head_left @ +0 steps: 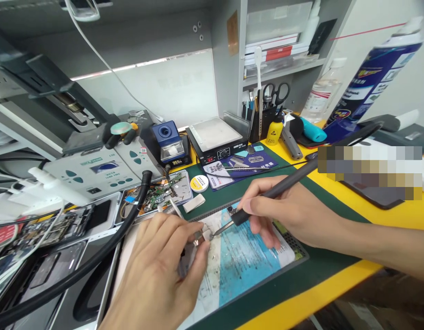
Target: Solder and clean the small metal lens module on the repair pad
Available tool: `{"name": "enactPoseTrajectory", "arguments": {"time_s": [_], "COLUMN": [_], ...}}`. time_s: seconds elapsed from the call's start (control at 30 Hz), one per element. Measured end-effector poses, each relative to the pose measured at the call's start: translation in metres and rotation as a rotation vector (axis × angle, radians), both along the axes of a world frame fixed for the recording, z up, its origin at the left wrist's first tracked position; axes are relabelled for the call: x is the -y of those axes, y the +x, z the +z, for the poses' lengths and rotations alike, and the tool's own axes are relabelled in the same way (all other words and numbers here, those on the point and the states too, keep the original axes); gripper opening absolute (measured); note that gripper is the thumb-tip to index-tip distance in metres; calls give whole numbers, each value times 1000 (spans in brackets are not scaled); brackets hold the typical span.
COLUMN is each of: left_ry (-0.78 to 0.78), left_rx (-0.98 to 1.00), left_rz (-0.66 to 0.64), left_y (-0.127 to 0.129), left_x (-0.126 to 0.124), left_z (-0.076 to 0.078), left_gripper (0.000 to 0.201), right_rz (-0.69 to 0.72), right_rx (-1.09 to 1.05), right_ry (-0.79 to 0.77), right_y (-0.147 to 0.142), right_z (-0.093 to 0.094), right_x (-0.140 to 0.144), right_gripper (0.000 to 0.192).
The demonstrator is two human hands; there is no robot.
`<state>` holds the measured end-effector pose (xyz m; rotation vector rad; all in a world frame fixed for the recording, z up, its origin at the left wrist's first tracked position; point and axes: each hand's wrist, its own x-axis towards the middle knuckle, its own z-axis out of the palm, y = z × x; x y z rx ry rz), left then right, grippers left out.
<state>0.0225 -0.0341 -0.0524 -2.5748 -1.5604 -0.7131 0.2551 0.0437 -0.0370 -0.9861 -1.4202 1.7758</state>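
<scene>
Wrapped around the black handle of a soldering iron (272, 192), my right hand (294, 211) keeps its metal tip pointed down and left. The tip meets, or nearly meets, a small pale metallic piece (208, 235) pinched between the thumb and forefinger of my left hand (164, 266). My fingers partly cover that piece, and its exact kind is unclear. Both hands are above a worn blue and white work pad (246, 261), marked with dark streaks. A small dark component (231, 209) shows beside the iron, just under my right fingertips.
Behind are a heating plate (215, 135), a blue soldering station (167, 142) and a grey hot-air unit (105, 169). A tray of circuit boards (157, 195) and a thick black hose (105, 243) lie left. A spray can (373, 78) and yellow bottle (275, 130) stand right.
</scene>
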Motion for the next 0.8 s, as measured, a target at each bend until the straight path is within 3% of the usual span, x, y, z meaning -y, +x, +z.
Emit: {"name": "enactPoseTrajectory", "arguments": {"time_s": [0.47, 0.8], "left_ry": [120, 52], "left_rx": [99, 178], "left_rz": [82, 107], "left_y": [2, 4], "left_x": [1, 2], "left_z": [1, 1], "left_gripper": [19, 16], "right_rz": [49, 11], "right_rx": [-101, -90], "right_ry": [1, -61], "right_y": [4, 1], "right_z": [-4, 4], "right_x": [1, 2], "right_gripper": [7, 11]}}
